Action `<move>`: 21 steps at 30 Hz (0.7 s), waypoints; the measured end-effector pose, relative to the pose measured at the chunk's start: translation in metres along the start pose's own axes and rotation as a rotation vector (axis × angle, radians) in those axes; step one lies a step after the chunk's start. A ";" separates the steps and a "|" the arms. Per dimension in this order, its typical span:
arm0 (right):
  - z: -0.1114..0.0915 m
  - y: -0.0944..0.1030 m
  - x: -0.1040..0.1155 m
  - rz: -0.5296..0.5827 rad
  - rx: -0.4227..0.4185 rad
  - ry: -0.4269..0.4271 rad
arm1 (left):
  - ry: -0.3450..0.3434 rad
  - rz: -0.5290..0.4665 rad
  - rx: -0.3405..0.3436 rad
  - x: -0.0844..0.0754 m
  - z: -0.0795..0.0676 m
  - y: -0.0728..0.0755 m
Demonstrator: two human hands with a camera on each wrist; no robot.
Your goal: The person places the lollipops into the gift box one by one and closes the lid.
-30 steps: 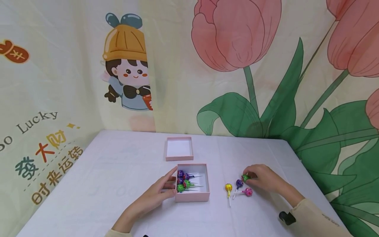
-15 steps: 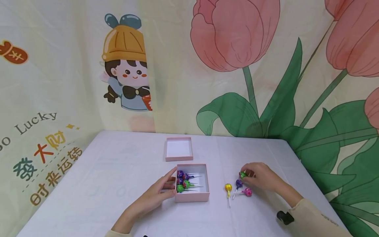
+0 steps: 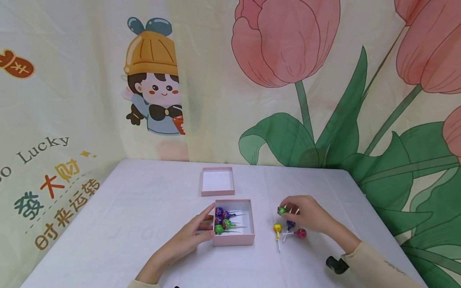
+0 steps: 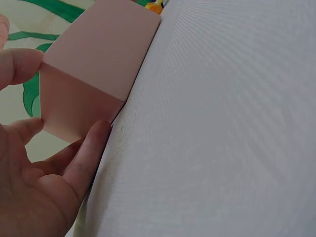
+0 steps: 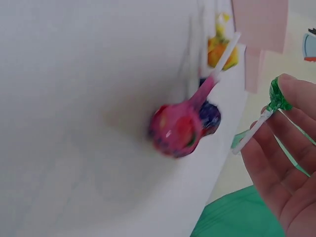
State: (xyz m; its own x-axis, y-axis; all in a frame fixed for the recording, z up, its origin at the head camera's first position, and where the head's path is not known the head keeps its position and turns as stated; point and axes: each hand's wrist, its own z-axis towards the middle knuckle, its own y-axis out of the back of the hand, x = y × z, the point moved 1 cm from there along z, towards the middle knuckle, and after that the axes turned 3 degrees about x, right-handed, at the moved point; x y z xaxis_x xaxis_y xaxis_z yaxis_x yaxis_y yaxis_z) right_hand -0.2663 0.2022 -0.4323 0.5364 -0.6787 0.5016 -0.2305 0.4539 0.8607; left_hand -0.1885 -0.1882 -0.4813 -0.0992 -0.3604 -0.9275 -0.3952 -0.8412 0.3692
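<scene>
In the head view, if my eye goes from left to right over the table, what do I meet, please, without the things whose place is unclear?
Left hand → pink box → yellow lollipop → right hand.

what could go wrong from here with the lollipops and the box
The green lollipop might slip, since the right hand pinches it near its rounded, wrapped end.

The right hand also hangs close by the purple lollipop, so a low pass could knock it or the pink lollipop beside it.

The left hand touches the side of the open box, so a stray push might slide it.
</scene>
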 end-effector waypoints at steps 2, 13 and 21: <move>0.002 -0.001 0.007 0.014 0.004 -0.001 | 0.000 0.001 0.000 0.000 0.000 0.000; 0.023 -0.008 0.048 0.070 0.028 0.042 | -0.007 -0.006 0.002 0.003 0.001 0.000; 0.035 -0.016 0.075 0.128 0.054 0.086 | -0.005 0.005 -0.001 0.002 0.001 0.000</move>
State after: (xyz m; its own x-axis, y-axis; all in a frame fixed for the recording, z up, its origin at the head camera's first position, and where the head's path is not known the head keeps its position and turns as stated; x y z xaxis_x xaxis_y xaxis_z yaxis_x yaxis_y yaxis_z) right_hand -0.2504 0.1242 -0.4054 0.5670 -0.5640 0.6004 -0.3441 0.5001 0.7947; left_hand -0.1894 -0.1885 -0.4835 -0.1058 -0.3626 -0.9259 -0.3935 -0.8399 0.3739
